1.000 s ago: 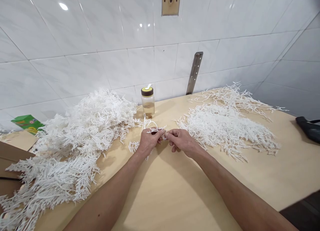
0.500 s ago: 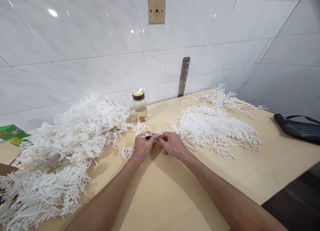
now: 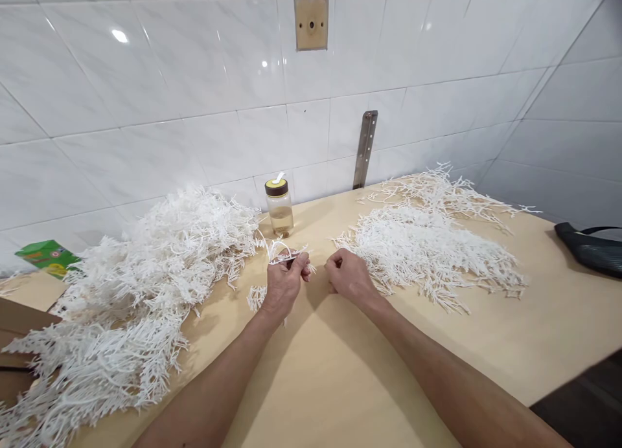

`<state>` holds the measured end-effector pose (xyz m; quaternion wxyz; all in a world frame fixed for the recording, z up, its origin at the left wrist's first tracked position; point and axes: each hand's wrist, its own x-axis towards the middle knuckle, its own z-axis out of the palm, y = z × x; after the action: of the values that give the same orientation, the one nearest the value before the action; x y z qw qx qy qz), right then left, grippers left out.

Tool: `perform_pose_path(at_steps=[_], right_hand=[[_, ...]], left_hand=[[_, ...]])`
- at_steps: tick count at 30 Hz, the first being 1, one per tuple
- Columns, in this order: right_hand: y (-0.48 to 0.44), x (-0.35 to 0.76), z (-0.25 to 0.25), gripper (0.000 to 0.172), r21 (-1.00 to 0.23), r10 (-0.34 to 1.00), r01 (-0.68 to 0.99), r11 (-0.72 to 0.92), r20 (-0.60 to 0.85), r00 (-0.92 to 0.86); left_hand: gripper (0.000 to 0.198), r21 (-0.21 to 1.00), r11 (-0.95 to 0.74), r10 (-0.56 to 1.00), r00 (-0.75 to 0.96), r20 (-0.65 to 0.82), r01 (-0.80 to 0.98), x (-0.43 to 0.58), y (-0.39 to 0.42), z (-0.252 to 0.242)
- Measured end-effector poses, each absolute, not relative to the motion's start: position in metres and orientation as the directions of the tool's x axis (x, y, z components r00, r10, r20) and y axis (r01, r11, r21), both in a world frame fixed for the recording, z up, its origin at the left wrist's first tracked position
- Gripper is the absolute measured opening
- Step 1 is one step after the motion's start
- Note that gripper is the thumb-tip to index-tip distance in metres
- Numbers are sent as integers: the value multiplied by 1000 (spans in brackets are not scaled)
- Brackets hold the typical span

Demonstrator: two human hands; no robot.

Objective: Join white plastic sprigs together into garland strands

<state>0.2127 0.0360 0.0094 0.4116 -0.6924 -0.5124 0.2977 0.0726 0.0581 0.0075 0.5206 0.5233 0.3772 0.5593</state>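
Note:
Pinched in my left hand (image 3: 283,286) is a white branched plastic sprig (image 3: 275,247), its thin stems sticking up and out past the thumb. My right hand (image 3: 350,276) is a short way to the right, with its fingers curled together; whatever it may hold is hidden. A small clump of white pieces (image 3: 256,297) lies on the table beside my left wrist. Left of my hands rises a large heap of white branched sprigs (image 3: 165,247). A flatter pile of similar sprigs (image 3: 432,244) spreads out to the right of my right hand.
A clear jar with a dark and yellow lid (image 3: 280,208) stands behind my left hand. A metal strip (image 3: 365,149) leans on the tiled wall. At the far left are a green box (image 3: 48,257) and cardboard (image 3: 22,325); a black bag (image 3: 590,250) lies far right.
My hands have come apart: the right one has drawn away to the right from the sprig, which stays in my left hand. The whole view has shifted slightly.

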Motion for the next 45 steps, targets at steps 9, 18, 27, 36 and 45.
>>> perform_pose_path(at_steps=[9, 18, 27, 36, 45], right_hand=[[41, 248, 16, 15, -766, 886, 640, -57, 256, 386], [32, 212, 14, 29, -972, 983, 180, -148, -164, -77], [36, 207, 7, 19, -978, 993, 180, -105, -113, -34], [34, 197, 12, 16, -966, 993, 237, -104, -89, 75], [44, 273, 28, 13, -770, 813, 622, -142, 268, 517]], left_hand=[[34, 970, -1, 984, 173, 45, -244, 67, 65, 8], [36, 990, -55, 989, 129, 71, -130, 65, 66, 4], [35, 991, -15, 988, 148, 34, -130, 67, 63, 8], [31, 963, 15, 983, 178, 35, -269, 69, 67, 4], [32, 993, -31, 971, 233, 57, -112, 72, 56, 15]])
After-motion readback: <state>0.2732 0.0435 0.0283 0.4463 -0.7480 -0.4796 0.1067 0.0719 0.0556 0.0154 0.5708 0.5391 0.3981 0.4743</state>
